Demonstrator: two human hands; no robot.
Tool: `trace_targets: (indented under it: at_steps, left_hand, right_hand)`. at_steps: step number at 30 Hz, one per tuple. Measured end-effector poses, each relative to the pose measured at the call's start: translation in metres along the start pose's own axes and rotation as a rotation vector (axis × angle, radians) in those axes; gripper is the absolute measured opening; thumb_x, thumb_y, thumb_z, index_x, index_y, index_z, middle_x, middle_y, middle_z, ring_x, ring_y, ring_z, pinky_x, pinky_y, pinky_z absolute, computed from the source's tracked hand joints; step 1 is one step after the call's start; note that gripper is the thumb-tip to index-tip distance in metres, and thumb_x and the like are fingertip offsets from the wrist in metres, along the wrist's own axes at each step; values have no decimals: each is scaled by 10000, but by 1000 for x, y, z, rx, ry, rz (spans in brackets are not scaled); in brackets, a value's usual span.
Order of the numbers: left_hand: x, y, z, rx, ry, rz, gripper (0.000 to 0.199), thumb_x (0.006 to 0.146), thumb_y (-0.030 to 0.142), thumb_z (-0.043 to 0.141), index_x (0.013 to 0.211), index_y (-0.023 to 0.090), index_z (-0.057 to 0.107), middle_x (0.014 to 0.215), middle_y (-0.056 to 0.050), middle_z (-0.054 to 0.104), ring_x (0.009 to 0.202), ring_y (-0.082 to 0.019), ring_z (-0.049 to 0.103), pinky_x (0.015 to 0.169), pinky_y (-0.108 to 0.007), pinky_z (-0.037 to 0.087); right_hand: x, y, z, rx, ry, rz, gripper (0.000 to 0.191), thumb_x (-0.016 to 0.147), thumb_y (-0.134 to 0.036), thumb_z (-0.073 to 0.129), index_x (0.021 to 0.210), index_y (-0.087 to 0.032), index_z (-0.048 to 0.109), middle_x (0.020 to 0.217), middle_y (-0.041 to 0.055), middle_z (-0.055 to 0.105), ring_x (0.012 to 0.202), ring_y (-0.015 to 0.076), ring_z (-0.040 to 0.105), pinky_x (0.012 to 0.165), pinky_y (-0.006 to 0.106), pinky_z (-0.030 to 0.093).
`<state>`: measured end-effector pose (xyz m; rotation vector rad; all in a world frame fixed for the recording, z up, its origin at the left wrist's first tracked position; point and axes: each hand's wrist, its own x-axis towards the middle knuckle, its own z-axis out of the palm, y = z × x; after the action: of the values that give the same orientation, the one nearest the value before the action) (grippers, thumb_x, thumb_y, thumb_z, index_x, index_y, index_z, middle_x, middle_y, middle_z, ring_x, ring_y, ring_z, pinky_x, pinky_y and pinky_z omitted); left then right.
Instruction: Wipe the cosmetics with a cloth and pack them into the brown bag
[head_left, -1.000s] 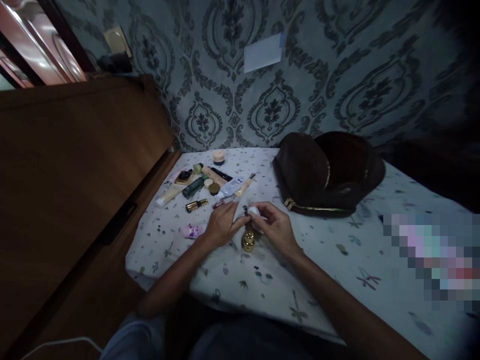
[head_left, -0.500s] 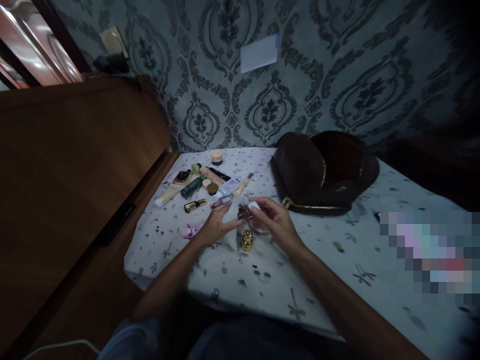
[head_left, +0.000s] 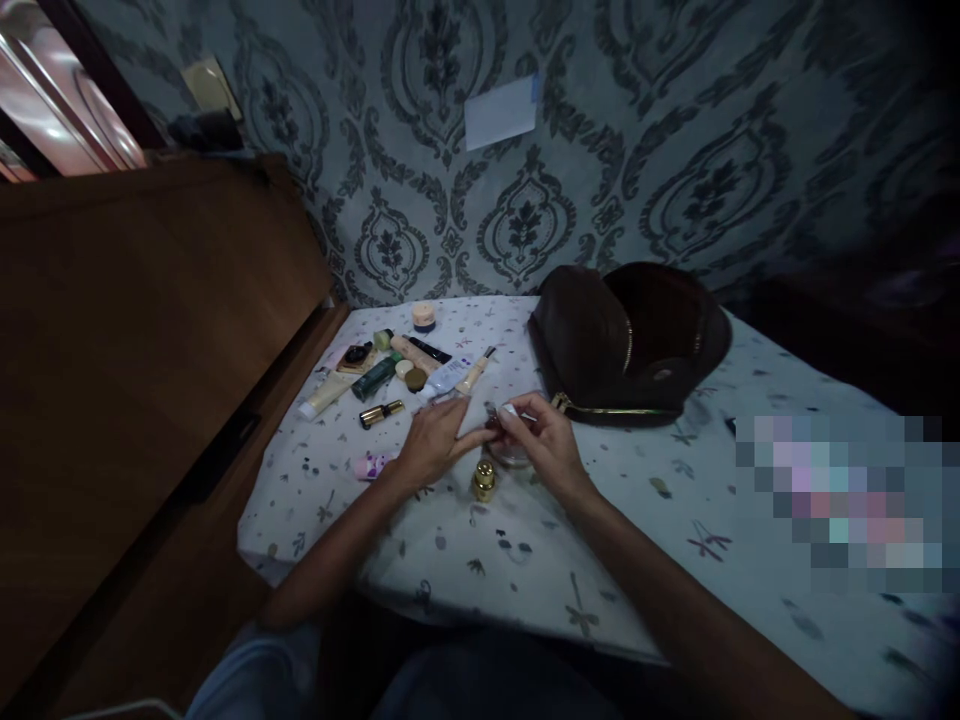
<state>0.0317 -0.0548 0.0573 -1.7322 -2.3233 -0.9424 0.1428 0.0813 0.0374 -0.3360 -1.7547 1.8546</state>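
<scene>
My left hand (head_left: 435, 442) is closed around a white tissue-like sheet (head_left: 474, 412), its thumb reaching toward my right fingertips. My right hand (head_left: 551, 445) pinches a small dark brown item (head_left: 493, 424) between the two hands; its kind is hidden by the fingers. A bit of white shows at the right fingertips. Beneath that hand is a clear, round-edged object (head_left: 514, 458), partly covered. Just in front stands a small gold bottle (head_left: 484, 482) with a domed top. A pink patterned tube (head_left: 373, 466) lies by my left wrist.
Several cosmetics lie beyond my left hand, among them a gold-and-black lipstick (head_left: 381, 413), a green tube (head_left: 375, 377) and a jar (head_left: 424, 318). An open brown bag (head_left: 581, 345) stands at the back right. A wooden panel (head_left: 150, 350) borders the left.
The white sheet, spread out below my left hand before, is now mostly hidden behind the fingers. My left thumb has come closer to the right fingertips. The view has shifted slightly right.
</scene>
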Motion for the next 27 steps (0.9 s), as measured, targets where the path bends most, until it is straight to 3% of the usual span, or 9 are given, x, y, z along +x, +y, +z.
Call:
trace_targets:
  at_steps: [3,5,10,14,19,23,27]
  left_hand:
    - [7,2,-4,165,-114,79,562,857,552,578,1257,162,516,1113,-136,656,1050,-283,628,862,-368,499]
    - [11,0,-5,173,-169,84,634,818,556,629,1304,174,484,1129,-134,658,1041,-285,639,842,-355,505]
    - [24,-3,-6,-14,-206,23,404,874,523,580,1111,197,603,973,-65,697,871,-224,657,764,-280,486]
    - [31,-4,-2,-235,-164,-30,351,935,491,468,963,182,632,849,-31,674,811,-198,613,761,-280,472]
    - [40,-3,8,-460,-14,-160,472,939,524,379,716,168,594,696,-11,598,734,-178,550,748,-296,456]
    - [51,6,17,-629,130,-366,493,882,602,437,717,167,600,682,-16,609,766,-195,573,760,-306,469]
    - [58,10,22,-688,181,-453,514,836,657,470,707,172,581,625,0,586,703,-194,577,682,-290,478]
  right_hand:
    - [1,1,-1,-10,24,-17,418,697,-594,712,763,-222,533,683,-27,566,549,123,542,495,245,480]
    - [2,2,-2,-3,29,13,425,694,-599,709,761,-222,526,665,-32,551,534,120,528,476,237,459]
    - [2,3,-1,65,50,48,415,696,-589,710,783,-219,545,710,-32,533,564,118,530,507,244,496]
    - [4,0,-5,81,-11,23,397,733,-550,699,934,-222,604,809,-9,570,659,138,571,570,265,545]
    - [4,-12,-12,36,-61,-31,333,759,-497,690,913,-220,586,769,-10,588,685,144,587,596,254,534]
    - [3,-31,-26,-146,5,-160,263,793,-460,656,837,-208,592,748,0,589,695,149,582,602,253,505]
    - [9,-65,-61,-285,98,-243,250,804,-448,639,823,-202,599,762,15,618,703,163,596,606,266,496]
